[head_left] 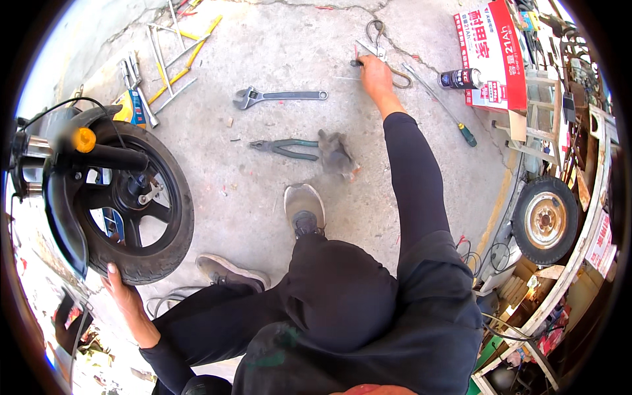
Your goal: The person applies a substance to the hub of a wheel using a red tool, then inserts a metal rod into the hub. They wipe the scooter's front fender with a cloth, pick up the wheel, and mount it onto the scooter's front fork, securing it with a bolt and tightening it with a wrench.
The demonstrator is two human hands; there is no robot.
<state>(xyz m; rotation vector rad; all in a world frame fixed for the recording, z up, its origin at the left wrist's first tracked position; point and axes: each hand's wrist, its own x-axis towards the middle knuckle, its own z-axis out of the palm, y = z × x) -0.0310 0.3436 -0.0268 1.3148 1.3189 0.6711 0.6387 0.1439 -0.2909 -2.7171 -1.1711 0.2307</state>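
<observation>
At the lower left, my left hand (126, 299) is closed on the lower edge of a black scooter wheel (178, 224), its thumb against the tyre and its other fingers partly hidden. My right arm reaches far forward, and my right hand (376, 76) is down at the ground with its fingers closed round something small and dark that I cannot make out. Beside that hand lie a looped cord (376, 26) and a thin metal piece. An adjustable wrench (283, 96), dark-handled pliers (286, 146) and a crumpled grey glove or rag (337, 155) lie on the concrete.
On the right are a screwdriver (454, 118), a spray can (461, 79), a red and white box (494, 49), a small spare wheel (545, 220) and a cluttered rack. Yellow-handled tools (191, 59) and socket wrenches (139, 89) lie at the far left.
</observation>
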